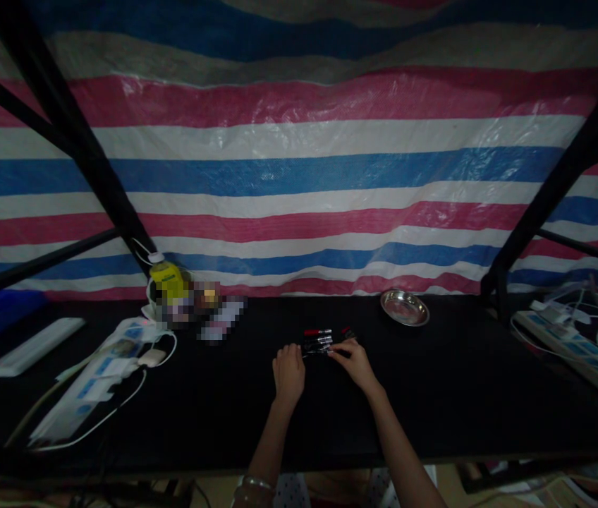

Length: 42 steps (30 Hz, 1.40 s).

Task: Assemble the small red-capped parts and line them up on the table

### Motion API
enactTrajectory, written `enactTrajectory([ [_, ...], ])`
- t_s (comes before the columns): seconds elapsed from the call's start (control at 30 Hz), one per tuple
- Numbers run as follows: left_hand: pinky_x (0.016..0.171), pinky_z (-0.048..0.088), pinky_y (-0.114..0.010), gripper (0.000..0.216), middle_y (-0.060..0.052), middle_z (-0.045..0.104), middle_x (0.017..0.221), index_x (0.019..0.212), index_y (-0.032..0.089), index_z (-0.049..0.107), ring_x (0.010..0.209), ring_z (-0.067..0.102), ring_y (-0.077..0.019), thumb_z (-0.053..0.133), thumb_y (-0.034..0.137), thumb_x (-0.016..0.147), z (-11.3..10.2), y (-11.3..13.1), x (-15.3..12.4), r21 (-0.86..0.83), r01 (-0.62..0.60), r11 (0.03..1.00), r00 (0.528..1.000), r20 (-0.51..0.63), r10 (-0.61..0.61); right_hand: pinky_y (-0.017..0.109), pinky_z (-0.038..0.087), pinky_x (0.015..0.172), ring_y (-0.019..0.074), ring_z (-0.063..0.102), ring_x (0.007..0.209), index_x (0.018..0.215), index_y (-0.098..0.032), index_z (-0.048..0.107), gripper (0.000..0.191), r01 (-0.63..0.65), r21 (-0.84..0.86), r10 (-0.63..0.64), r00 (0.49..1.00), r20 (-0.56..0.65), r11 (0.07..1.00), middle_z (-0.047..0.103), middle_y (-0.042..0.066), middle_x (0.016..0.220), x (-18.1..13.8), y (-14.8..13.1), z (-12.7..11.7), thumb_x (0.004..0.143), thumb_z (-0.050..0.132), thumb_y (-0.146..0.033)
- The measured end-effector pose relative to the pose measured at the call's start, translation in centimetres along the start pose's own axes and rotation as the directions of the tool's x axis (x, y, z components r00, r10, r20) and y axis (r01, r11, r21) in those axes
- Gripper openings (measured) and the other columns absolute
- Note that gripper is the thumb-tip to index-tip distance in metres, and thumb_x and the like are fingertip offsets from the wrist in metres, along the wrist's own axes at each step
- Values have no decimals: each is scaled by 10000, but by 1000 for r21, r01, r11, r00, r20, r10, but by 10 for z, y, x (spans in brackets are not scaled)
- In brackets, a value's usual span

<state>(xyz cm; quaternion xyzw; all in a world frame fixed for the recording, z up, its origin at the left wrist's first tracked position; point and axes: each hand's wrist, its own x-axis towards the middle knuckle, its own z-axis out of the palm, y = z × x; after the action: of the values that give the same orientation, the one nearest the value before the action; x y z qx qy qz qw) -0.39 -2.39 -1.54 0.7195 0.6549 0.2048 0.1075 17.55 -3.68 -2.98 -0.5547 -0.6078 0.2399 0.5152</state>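
Observation:
A small cluster of pens (320,340) with red and black parts lies on the black table (436,395), just beyond my hands. My left hand (288,370) rests with its fingers curled at the left end of the pens. My right hand (352,360) has its fingers pinched on the right end of one of them. Both forearms reach in from the near edge. The light is dim, so I cannot make out what the left hand holds, if anything.
A shiny metal dish (405,307) sits at the back right. A white power strip (98,377) with cables and a yellow container (168,280) lie at the left. Another power strip (574,344) lies at the right. Black frame posts stand either side; a striped tarp hangs behind.

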Motion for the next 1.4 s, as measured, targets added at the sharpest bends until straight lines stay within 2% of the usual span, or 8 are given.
enactTrajectory([
  [0.27,701,358,-317,360,-99,588,893,869,130,618,867,531,-220,275,223,930,-5,6,-10,154,-22,988,1000,-4,23,370,418,834,197,621,805,768,-258,729,111,101,-27,-98,993,69,995,711,26,789,-3,15,0,700,706,-342],
  [0.87,695,355,-311,273,-97,571,904,959,138,556,868,523,-223,292,197,918,-4,8,-11,143,2,990,1000,-27,2,359,415,821,203,597,832,785,-252,720,105,90,-105,-85,995,55,990,692,23,808,-5,17,0,685,689,-260],
  [1.13,721,369,-308,262,-89,586,887,887,148,547,865,534,-212,285,142,906,-1,-1,-9,-62,29,998,998,-49,-32,350,410,821,202,599,842,793,-235,713,132,97,-128,-89,994,62,987,689,28,815,-7,14,-1,663,707,-261],
  [1.3,746,399,-319,237,-69,593,823,826,168,544,814,545,-204,315,142,879,4,-10,-6,-247,18,969,993,-111,-47,350,419,814,201,602,829,788,-229,706,140,85,-156,-75,995,70,984,685,25,799,-9,9,-1,655,712,-269],
  [1.4,768,423,-336,231,-67,590,821,820,179,538,815,549,-205,314,176,877,5,-14,-8,-386,-13,923,982,-179,-61,370,431,820,217,597,849,875,-243,701,238,41,-169,-36,999,33,985,675,28,822,-22,3,-4,640,717,-269],
])
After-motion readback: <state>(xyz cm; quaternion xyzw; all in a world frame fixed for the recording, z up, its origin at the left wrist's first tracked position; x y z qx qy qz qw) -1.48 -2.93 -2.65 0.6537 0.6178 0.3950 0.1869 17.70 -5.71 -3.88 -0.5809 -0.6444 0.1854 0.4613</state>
